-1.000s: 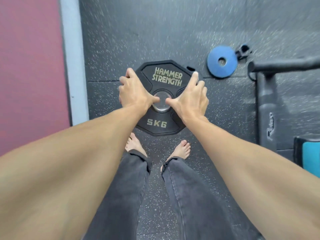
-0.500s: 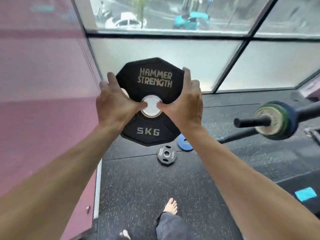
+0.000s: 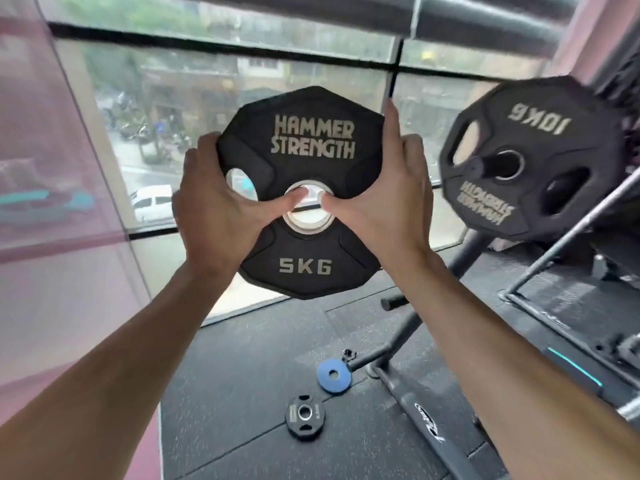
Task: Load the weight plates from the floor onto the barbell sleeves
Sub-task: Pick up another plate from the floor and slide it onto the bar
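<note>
Window (image 3: 214, 109) behind, 5 kg plate (image 3: 304, 140) gripped by left hand (image 3: 214, 216) and right hand (image 3: 388, 202), just beside loaded 10 kg plate (image 3: 533, 157).

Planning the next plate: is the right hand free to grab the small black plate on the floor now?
Probably not: the right hand and left hand both grip the 5 kg plate, and the small black plate lies far below.

Single head-worn wide-angle view, facing forward and slightly down toward a window (image 3: 242, 109), close behind both raised forearms; gym floor (image 3: 242, 393) low in frame, loaded barbell plate (image 3: 530, 157) near at right.
</note>
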Action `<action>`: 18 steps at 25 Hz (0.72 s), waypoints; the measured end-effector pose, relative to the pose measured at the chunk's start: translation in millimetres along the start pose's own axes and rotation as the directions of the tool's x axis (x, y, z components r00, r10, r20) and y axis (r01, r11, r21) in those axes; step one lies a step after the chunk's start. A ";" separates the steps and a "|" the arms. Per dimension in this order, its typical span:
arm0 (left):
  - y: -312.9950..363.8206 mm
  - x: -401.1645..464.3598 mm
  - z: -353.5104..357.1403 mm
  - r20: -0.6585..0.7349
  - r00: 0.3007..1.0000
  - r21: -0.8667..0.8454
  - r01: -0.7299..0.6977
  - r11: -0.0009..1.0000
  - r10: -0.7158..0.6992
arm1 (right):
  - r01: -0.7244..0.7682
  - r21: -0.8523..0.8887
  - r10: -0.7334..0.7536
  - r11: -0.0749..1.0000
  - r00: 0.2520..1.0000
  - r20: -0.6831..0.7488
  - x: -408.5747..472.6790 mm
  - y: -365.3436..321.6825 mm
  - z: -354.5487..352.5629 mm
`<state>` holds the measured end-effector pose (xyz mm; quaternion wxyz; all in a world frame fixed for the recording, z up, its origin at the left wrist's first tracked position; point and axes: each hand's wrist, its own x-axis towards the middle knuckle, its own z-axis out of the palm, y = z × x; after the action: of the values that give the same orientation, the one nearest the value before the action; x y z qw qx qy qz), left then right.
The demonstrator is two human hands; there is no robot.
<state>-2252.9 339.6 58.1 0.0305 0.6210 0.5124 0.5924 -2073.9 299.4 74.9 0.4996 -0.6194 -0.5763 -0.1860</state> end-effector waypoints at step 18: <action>292.0 -105.2 -48.4 0.148 0.952 -0.684 -0.098 0.723 0.269 | -0.222 -0.465 0.078 0.857 0.948 -0.308 -40.3 -29.6 -380.2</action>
<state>-2091.0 103.2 186.6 0.2527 0.6823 0.1937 0.6581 -1980.0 -43.6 218.5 0.4136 -0.7375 -0.3828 -0.3722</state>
